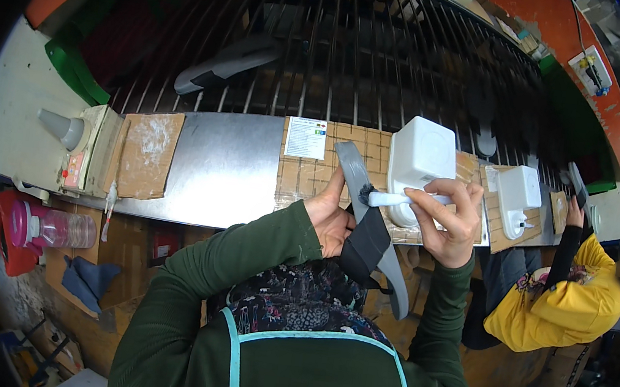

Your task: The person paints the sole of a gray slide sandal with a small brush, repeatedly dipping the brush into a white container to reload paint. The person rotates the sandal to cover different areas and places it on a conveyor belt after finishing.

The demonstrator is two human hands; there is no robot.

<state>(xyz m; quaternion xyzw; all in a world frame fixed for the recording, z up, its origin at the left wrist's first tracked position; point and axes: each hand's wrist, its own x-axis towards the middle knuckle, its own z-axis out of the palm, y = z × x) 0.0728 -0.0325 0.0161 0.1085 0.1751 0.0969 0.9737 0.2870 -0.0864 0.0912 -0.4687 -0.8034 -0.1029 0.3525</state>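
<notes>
My left hand [330, 219] grips a grey-soled sandal [365, 243] with a wide black strap, held tilted in front of my apron. Pinched in my right hand [450, 223] is a white-handled brush [389, 199]. Its dark bristles touch the sandal's grey sole just above the strap. Behind the brush stands a white plastic container [423, 153] on the cardboard-covered ledge. Part of my left hand's fingers is hidden behind the strap.
Beyond the metal ledge [226, 161] runs a bed of metal rollers [319, 49] carrying another sandal [227, 65]. A cardboard piece [147, 156] lies at left, above a pink-lidded bottle [53, 228]. At right, a person in yellow [554, 301] sits near a second white container [518, 188].
</notes>
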